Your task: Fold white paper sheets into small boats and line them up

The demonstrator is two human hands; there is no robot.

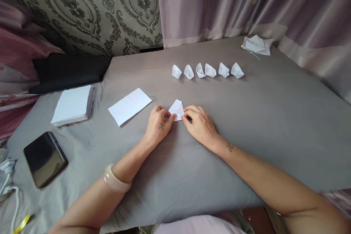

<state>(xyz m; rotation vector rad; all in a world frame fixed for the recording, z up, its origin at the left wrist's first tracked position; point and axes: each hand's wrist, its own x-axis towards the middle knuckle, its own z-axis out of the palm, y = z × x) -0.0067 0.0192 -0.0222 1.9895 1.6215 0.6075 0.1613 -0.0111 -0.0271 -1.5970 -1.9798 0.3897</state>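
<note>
A small folded piece of white paper (177, 108) with a pointed top lies on the grey cloth between my hands. My left hand (160, 122) pinches its lower left edge between thumb and fingers. At its lower right edge, my right hand (199, 123) grips the paper with thumb and fingertips. Left of my left hand lies a flat white paper sheet (130, 106). Beyond my hands stands a row of several folded paper boats (210, 70).
A stack of white paper (71, 106) sits at the left, with a dark phone-like device (45, 159) nearer me. White cables (13, 197) run along the left edge. Crumpled white papers (257, 45) and a thin blue stick (255, 56) lie at the far right. A black cloth (71, 72) lies far left.
</note>
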